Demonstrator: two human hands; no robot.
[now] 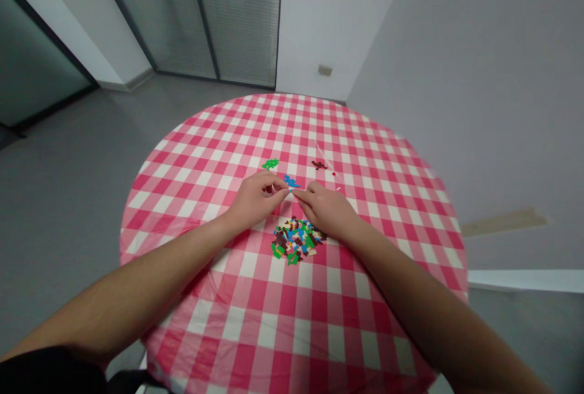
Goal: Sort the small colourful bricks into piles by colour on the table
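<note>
A tiny blue brick (pixel 291 191) shows between the fingertips of both hands, a little above the middle of the table. My left hand (pixel 255 200) pinches it between thumb and fingers. From the other side, my right hand (pixel 329 210) meets it with the index fingertip, its remaining fingers curled in. Just beyond the fingertips lies a group of blue bricks (pixel 291 182). Nearer to me is a mixed pile of small bricks (pixel 296 239) in green, blue, brown, white and yellow, its right edge close to my right hand.
A round table with a red-and-white checked cloth (pixel 255 309) bears everything. Farther back lie green bricks (pixel 271 164), brown bricks (pixel 319 165) and a small red piece (pixel 334 174). A white piece (pixel 338 188) sits beside my right hand. A wall (pixel 479 108) rises on the right.
</note>
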